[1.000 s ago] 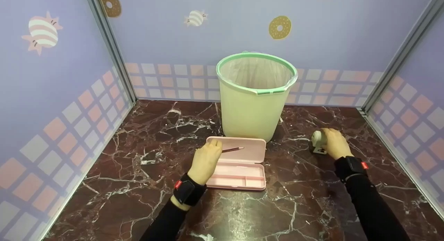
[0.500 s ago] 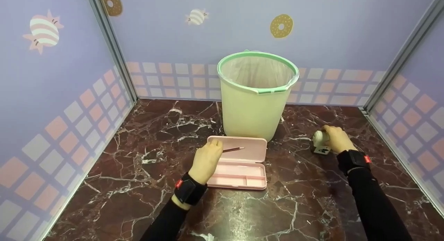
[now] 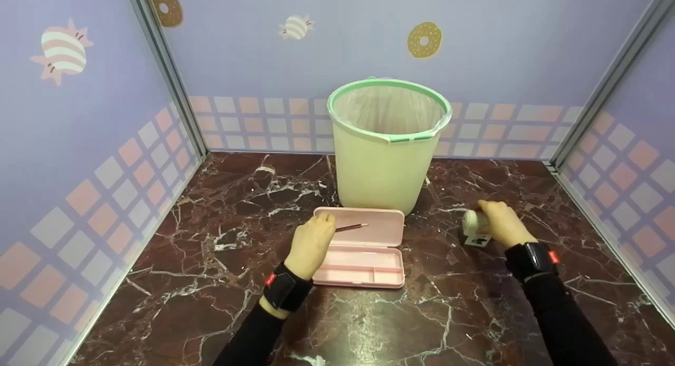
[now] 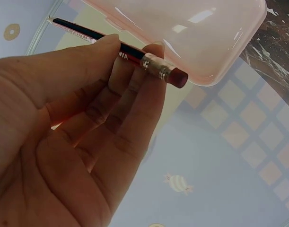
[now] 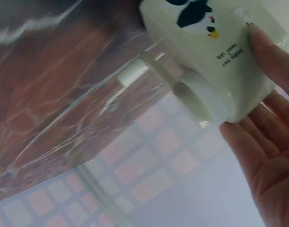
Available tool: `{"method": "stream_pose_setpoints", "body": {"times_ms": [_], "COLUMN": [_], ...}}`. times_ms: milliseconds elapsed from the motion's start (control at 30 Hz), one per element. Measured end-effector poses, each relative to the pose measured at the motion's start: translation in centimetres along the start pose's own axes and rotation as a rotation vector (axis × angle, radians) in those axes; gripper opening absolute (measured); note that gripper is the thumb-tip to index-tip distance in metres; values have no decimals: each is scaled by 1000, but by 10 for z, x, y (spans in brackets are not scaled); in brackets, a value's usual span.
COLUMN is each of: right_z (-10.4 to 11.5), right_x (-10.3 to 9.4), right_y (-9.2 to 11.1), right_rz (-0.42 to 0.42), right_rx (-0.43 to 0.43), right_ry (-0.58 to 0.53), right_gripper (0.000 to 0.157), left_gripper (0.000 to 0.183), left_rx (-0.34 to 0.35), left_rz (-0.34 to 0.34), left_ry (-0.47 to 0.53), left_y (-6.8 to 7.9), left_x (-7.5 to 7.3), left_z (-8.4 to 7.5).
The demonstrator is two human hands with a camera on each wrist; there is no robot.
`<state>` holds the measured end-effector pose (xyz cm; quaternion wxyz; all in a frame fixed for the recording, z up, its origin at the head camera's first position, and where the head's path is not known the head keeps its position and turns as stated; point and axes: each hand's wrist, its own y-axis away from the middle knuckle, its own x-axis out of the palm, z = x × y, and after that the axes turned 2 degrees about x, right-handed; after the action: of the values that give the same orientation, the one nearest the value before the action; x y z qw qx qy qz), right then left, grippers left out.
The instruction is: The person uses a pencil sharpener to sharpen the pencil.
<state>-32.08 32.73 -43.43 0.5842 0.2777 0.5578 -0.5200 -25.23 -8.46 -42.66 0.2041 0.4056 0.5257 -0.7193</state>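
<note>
While the left hand (image 3: 311, 244) pinches the pencil (image 4: 90, 33) between thumb and fingertips near its eraser (image 4: 178, 78), the point directed away from them, the right hand (image 3: 504, 223) grips the hand-crank pencil sharpener (image 5: 213, 64) between thumb and fingers. The pink pencil case (image 3: 364, 258) lies open near the left fingers; the lined wastebasket (image 3: 382, 171) stands beyond them.

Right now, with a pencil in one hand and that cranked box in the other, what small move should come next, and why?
Probably ease the right hand leftward, bringing the cranked box, apparently a sharpener, nearer the pencil. The left hand pinches the pencil with its tip pointing rightward, toward that box, and a gap separates them.
</note>
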Motion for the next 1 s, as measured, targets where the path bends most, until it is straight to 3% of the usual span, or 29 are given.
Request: {"method": "stream_pose_setpoints", "body": {"times_ms": [433, 733, 1000], "right_z": [57, 84, 104], "right_x": [8, 15, 22], "right_y": [16, 25, 29], "right_rz": [-14, -54, -74], "right_rx": [-62, -133, -134], "right_ry": [9, 34, 9], "right_gripper": [41, 44, 44], "left_gripper": [3, 2, 5], "left_rx": [-16, -14, -16], "left_rz": [6, 16, 43], "left_ry": [-15, -22, -4], "left_y": [0, 1, 2], "left_x": [1, 2, 3], "left_z": [2, 2, -1]}}
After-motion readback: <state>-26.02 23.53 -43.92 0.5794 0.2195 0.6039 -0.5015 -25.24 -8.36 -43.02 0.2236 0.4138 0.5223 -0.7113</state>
